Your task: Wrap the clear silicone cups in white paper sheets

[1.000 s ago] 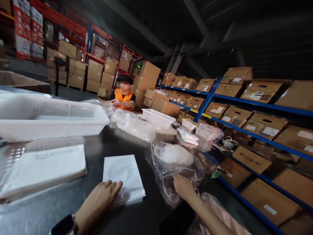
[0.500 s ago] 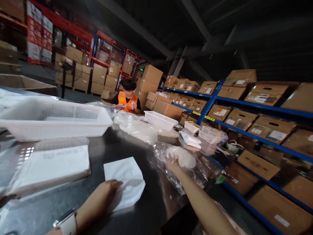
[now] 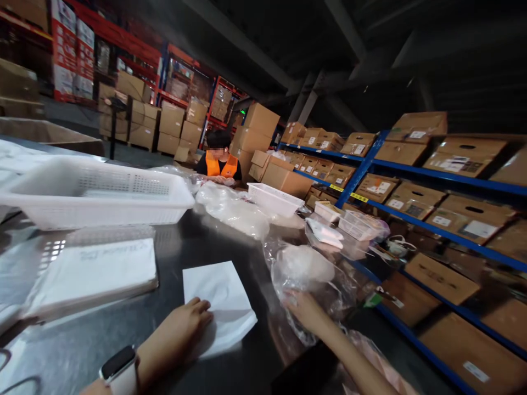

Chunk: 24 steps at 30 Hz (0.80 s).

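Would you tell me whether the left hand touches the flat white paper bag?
Touching: the head view shows the left hand pressing on the flat white paper bag.

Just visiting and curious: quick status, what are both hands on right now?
Left hand flat on white paper sheet. Right hand at clear plastic bag, grip unclear. Nothing between them on the dark table.

— What does the person wear on the arms?
— Nothing over the forearms; both are bare to the frame's edge. The left hand [image 3: 181,333] has a smartwatch [image 3: 119,366] at the wrist, dark glossy rectangular face, pale band.
— And the right hand [image 3: 307,311]?
— Bare, no ring or watch visible.
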Motion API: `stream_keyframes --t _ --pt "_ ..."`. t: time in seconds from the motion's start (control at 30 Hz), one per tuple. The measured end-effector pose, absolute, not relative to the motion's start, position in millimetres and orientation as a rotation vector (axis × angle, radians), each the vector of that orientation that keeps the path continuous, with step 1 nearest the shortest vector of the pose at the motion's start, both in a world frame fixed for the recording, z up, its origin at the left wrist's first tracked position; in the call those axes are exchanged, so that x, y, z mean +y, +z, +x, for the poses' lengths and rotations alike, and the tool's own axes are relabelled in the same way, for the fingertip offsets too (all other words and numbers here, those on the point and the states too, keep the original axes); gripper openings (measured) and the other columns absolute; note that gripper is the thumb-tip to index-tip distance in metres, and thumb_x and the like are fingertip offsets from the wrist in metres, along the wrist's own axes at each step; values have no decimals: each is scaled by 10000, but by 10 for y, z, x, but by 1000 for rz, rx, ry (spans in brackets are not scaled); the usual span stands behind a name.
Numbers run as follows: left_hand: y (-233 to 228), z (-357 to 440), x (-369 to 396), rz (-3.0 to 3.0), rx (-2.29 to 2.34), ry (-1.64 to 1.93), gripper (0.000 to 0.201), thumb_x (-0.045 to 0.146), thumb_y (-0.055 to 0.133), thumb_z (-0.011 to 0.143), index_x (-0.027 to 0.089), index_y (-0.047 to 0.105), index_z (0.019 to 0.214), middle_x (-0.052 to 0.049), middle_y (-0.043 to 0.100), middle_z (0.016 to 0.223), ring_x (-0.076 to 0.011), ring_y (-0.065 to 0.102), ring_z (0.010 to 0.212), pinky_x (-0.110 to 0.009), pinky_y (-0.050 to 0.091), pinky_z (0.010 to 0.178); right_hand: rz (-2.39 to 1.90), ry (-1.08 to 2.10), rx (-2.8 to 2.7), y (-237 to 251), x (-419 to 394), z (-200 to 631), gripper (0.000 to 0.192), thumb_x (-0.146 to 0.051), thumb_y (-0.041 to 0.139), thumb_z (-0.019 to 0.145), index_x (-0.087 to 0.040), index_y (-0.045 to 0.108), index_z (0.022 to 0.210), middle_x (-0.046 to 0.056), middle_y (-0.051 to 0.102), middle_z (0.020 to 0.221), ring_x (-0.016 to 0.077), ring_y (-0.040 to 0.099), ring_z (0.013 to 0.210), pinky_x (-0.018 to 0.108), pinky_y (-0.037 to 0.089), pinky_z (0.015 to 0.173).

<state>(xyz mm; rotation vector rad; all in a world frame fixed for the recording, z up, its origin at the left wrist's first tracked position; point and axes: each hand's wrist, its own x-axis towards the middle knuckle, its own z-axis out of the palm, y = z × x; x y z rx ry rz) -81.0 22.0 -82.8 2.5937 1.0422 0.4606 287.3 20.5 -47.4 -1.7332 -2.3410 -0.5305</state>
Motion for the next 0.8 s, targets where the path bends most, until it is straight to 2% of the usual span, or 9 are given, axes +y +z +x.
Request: stream_keyframes --t 0.1,0.17,0.27,0.33,0.4,0.53,0.63,0.7,0.8 --pt "-850 -824 221 2586 1030 458 321 50 368 846 186 638 954 -79 624 1094 -200 553 980 -324 468 890 -1774 -371 -2446 -373 45 2874 342 -293 399 966 -199 663 1163 70 698 1140 225 648 1063 346 518 922" --pt "-882 -831 237 2606 1012 442 313 58 388 837 184 641 970 -84 622 1111 -199 551 983 -322 461 904 -1868 -297 -2484 -313 56 2828 344 -250 439 927 -184 642 1197 89 671 1193 233 628 1098 363 491 957" --pt "-931 -846 263 2604 1009 478 336 84 349 878 193 648 987 -94 615 1142 -199 552 988 -323 460 903 -1960 -320 -2522 -294 120 2698 328 -142 493 855 -188 675 1124 94 706 1105 236 644 1042 377 453 983" --pt "-957 -858 274 2593 1005 514 367 89 314 899 200 651 991 -98 608 1165 -200 553 997 -321 463 895 -1987 -400 -2504 -307 135 2619 344 -69 456 840 -182 697 1058 103 719 1024 253 645 1015 418 423 998" --pt "-973 -863 277 2612 986 530 372 76 316 893 198 654 987 -96 618 1150 -203 555 1000 -320 459 897 -2011 -488 -2457 -308 120 2584 392 -24 401 845 -164 692 1068 135 704 1033 282 620 1053 465 390 1014" --pt "-933 -845 256 2634 983 497 341 65 364 855 187 664 961 -92 638 1113 -218 563 990 -322 465 880 -2028 -582 -2413 -230 57 2672 412 -64 378 883 -133 639 1195 184 679 1084 314 604 1075 493 395 999" --pt "-819 -828 204 2616 1069 410 360 47 360 839 172 671 970 -90 662 1074 -228 587 980 -338 473 878 -1942 -506 -2522 -158 27 2829 397 -238 478 906 -190 583 1285 139 637 1229 288 587 1127 434 427 995" --pt "-724 -828 158 2620 1123 346 387 26 351 834 160 668 1012 -97 670 1079 -230 605 982 -353 473 901 -1852 -446 -2619 -146 31 2937 454 -307 557 860 -228 561 1307 94 565 1345 282 525 1220 416 399 1037" --pt "-591 -842 83 2676 1184 264 392 14 353 833 141 663 1036 -122 659 1107 -255 605 1003 -391 494 891 -1856 -471 -2670 -179 56 3024 381 -162 541 813 -188 652 1177 106 646 1234 284 577 1158 410 421 1009"
